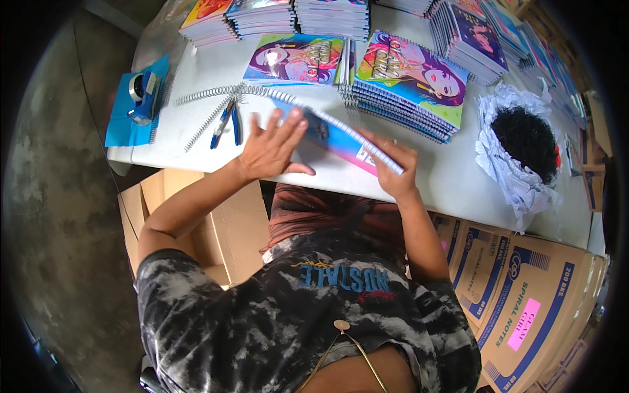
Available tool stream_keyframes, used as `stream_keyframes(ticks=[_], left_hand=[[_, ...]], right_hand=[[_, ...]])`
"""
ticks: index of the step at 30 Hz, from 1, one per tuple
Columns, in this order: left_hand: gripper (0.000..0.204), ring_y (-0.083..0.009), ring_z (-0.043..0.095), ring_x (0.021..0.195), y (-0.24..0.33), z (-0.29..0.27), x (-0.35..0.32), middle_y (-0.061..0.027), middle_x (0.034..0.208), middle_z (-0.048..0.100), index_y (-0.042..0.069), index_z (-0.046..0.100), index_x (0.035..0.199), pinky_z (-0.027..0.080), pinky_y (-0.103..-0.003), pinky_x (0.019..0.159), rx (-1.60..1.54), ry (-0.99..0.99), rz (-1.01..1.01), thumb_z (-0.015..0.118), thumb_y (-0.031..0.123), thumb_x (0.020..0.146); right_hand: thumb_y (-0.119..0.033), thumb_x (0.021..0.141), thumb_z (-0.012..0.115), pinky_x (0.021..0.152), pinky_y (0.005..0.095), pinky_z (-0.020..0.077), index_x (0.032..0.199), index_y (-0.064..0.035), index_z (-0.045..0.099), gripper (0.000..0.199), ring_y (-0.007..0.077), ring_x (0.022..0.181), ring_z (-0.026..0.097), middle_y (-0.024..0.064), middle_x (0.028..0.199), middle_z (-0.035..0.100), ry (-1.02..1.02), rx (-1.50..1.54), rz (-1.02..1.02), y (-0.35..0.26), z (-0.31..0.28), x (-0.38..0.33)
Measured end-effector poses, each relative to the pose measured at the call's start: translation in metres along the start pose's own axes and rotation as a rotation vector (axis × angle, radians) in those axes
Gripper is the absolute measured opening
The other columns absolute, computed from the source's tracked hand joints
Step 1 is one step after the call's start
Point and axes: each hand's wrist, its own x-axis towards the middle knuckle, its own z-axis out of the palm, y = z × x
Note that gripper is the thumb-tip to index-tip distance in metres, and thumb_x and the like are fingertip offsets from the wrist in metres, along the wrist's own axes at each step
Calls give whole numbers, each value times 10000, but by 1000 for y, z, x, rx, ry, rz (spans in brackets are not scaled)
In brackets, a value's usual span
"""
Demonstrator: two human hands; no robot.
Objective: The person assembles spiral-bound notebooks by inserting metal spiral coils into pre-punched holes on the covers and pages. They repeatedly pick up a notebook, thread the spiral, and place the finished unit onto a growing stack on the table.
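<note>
A spiral notebook (pixel 341 145) with a blue and pink cover is held tilted over the near edge of the white table, its coil edge facing up. My right hand (pixel 395 164) is closed around its right end. My left hand (pixel 275 145) is open beside its left end, fingers spread and slightly blurred; I cannot tell whether it touches the cover. To the left of that hand lie blue-handled pliers (pixel 236 124) and several loose wire coils (pixel 203 95). Farther right stands a stack of colourful spiral notebooks (pixel 413 82).
A blue tape dispenser (pixel 142 98) rests on a blue sheet (pixel 121 124) at the table's left. Black tangled material (pixel 524 144) sits in white plastic on the right. More notebook stacks (pixel 333 19) line the back. Below are an open carton (pixel 236 223) and printed boxes (pixel 524 308).
</note>
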Motion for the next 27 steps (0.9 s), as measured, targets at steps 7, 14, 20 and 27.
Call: stream_keyframes(ticks=[7, 14, 20, 27], left_hand=[[1051, -434, 55, 1305, 14, 5, -3, -295, 1390, 141, -88, 166, 1363, -34, -551, 1039, -400, 191, -212, 319, 760, 760], [1176, -500, 61, 1289, -3, 55, -8, -400, 1375, -37, -139, 63, 1349, 34, -625, 1015, -277, 108, -346, 399, 781, 699], [1116, -550, 190, 1234, 5, 43, 0, -403, 1358, 87, -125, 284, 1302, -25, -656, 987, -198, 404, -324, 426, 783, 670], [976, -461, 190, 1251, 28, 25, -5, -313, 1303, 290, -48, 405, 1256, 73, -584, 1008, -392, 51, -68, 536, 713, 661]], right_hand=[[147, 704, 500, 790, 311, 515, 1038, 35, 627, 374, 287, 912, 647, 191, 1009, 640, 3, 3, -89, -6, 12, 1], [70, 705, 581, 774, 313, 523, 1079, -12, 622, 385, 268, 922, 642, 147, 1033, 640, -22, -36, -115, -11, 15, 2], [78, 701, 583, 752, 311, 525, 1089, -10, 612, 398, 262, 911, 644, 145, 1053, 633, -51, 15, -156, -7, 15, 7], [90, 692, 585, 776, 314, 518, 1085, -20, 615, 409, 261, 920, 640, 133, 1054, 635, -20, -13, -99, -9, 21, 0]])
